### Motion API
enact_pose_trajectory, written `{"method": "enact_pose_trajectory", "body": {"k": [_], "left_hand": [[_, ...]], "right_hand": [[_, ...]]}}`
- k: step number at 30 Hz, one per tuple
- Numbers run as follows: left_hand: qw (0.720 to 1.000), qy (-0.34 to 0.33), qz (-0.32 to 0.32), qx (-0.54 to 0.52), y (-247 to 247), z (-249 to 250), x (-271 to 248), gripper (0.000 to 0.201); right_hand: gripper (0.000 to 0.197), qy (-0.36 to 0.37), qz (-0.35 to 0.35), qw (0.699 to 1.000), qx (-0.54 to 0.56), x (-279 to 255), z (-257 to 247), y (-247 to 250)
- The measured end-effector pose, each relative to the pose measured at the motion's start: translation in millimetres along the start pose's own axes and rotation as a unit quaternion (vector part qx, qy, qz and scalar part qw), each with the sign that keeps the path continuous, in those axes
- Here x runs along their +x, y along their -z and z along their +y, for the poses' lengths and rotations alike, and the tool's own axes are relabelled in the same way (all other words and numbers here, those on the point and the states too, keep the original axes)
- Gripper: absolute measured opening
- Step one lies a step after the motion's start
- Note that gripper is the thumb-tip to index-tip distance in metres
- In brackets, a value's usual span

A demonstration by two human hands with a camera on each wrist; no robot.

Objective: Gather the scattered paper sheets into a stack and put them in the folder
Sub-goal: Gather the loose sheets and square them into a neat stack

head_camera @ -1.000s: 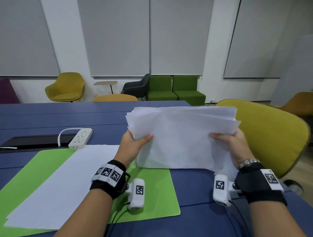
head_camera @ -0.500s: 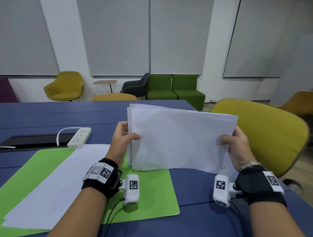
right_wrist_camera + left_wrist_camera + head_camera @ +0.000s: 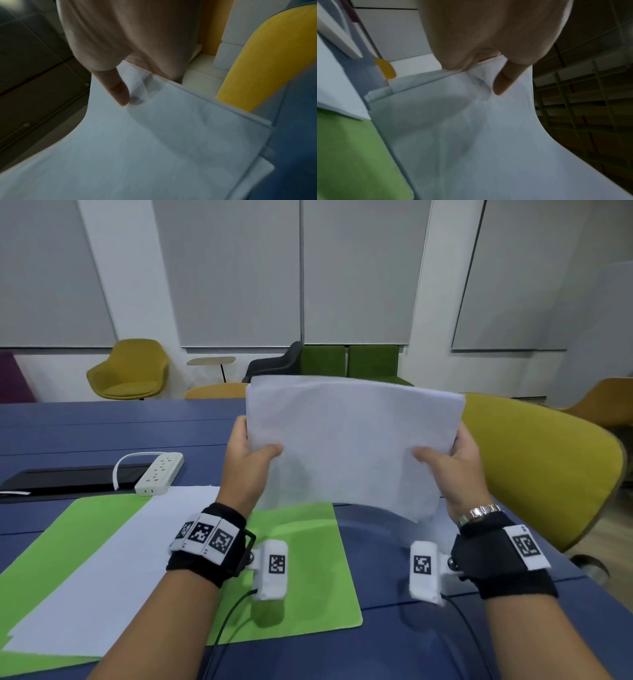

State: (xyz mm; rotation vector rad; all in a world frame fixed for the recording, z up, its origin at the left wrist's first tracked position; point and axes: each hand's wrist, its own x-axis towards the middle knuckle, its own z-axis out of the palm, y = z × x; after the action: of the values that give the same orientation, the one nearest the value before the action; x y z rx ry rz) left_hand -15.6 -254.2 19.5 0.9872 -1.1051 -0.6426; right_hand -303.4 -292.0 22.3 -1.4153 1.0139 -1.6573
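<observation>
- The person holds a stack of white paper sheets [image 3: 349,440] up off the blue table [image 3: 102,426], out in front of them, long edge across.
- The left hand [image 3: 245,463] grips the stack's left edge: thumb pressed on the near face, fingers [image 3: 239,426] wrapped round the back.
- The right hand [image 3: 448,470] grips the right edge the same way, thumb in front, the rest curled behind.
- From the left wrist view the thumb [image 3: 505,81] pinches the sheets, and the paper bows away beneath it; the edges of several sheets show slightly offset at the corner.
- The right wrist view shows the same pinch, with one lower sheet corner sticking out past the rest of the stack.
- The stack's bottom edge hangs clear above the table, sagging in a curve towards the right.
- A green folder [image 3: 308,559] lies open and flat on the table below the left forearm, with another white sheet [image 3: 96,570] lying slantwise across it.
- A white power strip [image 3: 159,472] sits on the table just beyond the folder, beside a black inset panel [image 3: 68,477].
- A mustard-yellow chair [image 3: 537,470] stands close at the table's right end.
</observation>
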Motion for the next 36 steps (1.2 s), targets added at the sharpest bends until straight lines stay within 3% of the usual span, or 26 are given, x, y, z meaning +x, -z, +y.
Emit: {"method": "enact_pose_trajectory", "body": {"k": [3,7,15,21,23,25,29,36], "left_hand": [[0.997,0.08,-0.017,-0.014,15,-14,-2,0.033],[0.99,0.137,-0.031,-0.028,20,-28,-4,0.055],[0.991,0.13,-0.02,0.0,9,-31,-9,0.045],[0.999,0.001,0.038,0.025,-13,0,-6,0.04],[0.997,-0.012,0.066,0.037,-24,0,-8,0.038],[0.995,0.014,0.07,0.065,-30,-10,-13,0.036],[0.987,0.105,0.024,0.12,-24,-33,-22,0.037],[0.991,0.108,0.043,0.06,-16,-24,-10,0.039]], "right_hand": [[0.05,-0.073,-0.005,0.997,0.023,-4,16,14],[0.051,-0.113,0.004,0.993,0.025,-10,29,17],[0.041,-0.085,0.033,0.996,0.004,-13,24,-5],[0.042,0.014,0.084,0.996,0.001,-9,-6,-19],[0.037,0.033,0.103,0.994,-0.011,-12,-8,-28],[0.033,0.019,0.122,0.992,-0.033,-16,2,-37],[0.031,-0.094,0.109,0.988,-0.047,-21,27,-40],[0.035,-0.09,0.126,0.988,-0.022,-12,18,-31]]}}
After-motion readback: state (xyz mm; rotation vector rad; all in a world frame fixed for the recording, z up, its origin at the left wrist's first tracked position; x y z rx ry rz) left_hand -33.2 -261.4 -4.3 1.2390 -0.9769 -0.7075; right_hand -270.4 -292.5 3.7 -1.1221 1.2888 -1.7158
